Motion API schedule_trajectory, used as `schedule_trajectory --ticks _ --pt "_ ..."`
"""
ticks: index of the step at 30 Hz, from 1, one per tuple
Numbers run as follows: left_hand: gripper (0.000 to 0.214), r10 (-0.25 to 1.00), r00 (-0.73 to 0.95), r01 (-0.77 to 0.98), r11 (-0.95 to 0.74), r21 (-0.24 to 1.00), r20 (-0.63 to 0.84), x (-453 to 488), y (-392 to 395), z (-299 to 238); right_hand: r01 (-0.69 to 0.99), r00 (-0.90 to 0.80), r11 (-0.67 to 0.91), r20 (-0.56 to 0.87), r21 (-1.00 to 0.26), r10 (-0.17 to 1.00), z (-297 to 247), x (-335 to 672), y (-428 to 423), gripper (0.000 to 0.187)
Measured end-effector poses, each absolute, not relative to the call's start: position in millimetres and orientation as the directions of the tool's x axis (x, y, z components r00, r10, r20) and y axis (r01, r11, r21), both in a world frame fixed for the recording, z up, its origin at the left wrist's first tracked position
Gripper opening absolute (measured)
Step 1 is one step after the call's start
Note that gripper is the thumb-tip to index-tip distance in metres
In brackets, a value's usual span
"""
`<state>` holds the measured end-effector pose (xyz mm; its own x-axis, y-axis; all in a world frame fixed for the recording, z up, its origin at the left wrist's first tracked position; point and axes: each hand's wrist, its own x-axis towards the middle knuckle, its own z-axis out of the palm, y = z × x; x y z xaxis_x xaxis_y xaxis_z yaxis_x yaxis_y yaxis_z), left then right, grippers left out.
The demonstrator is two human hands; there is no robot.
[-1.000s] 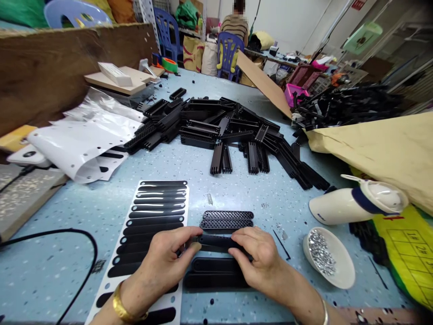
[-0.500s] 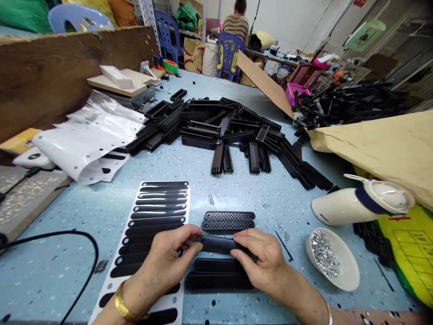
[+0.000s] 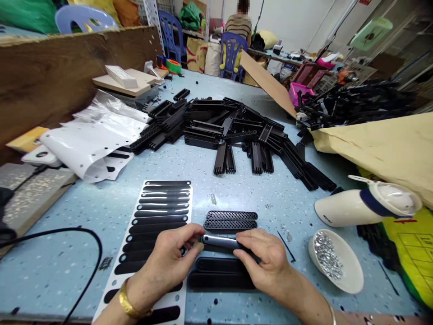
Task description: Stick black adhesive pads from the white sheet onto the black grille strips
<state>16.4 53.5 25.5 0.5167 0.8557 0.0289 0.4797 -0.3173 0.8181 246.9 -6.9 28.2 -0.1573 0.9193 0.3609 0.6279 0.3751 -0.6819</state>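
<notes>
My left hand (image 3: 179,253) pinches the left end of a glossy black sticker strip (image 3: 221,241) between thumb and fingers. It is rounded, with a small hole near that end. My right hand (image 3: 262,253) is closed on the strip's other end, hiding it. Whether a bar lies directly beneath the strip I cannot tell. Just beyond it are two black bars with a lattice pattern (image 3: 232,220). Closer to me lie two smooth black bars (image 3: 219,280), partly behind my right hand. Left of my hands lies a white sheet of black sticker strips (image 3: 158,225), partly covered by my left forearm.
A heap of black bars (image 3: 209,122) spreads across the table behind. On the right are a white bowl of small silvery pieces (image 3: 352,275), a cream bottle (image 3: 345,210) and a thin black hex key (image 3: 287,246). A black cable (image 3: 98,243) curves at left. Another person sits far back.
The strip has tilted and now catches the light along its top. Both hands keep their hold on it. The whole view has shifted slightly.
</notes>
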Motion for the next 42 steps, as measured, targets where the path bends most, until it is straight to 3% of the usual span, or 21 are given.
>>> schedule_trajectory --ticks 25,42 --pt "0.017 0.858 0.505 0.483 -0.368 0.795 0.090 16.7 51.9 24.9 0.677 -0.180 0.353 0.319 -0.646 0.931 30.3 243.8 -5.8 0.016" --pt "0.017 0.840 0.532 0.482 -0.402 0.779 0.104 15.1 52.4 22.4 0.651 -0.180 0.303 0.247 -0.696 0.952 25.7 247.2 -5.7 0.018"
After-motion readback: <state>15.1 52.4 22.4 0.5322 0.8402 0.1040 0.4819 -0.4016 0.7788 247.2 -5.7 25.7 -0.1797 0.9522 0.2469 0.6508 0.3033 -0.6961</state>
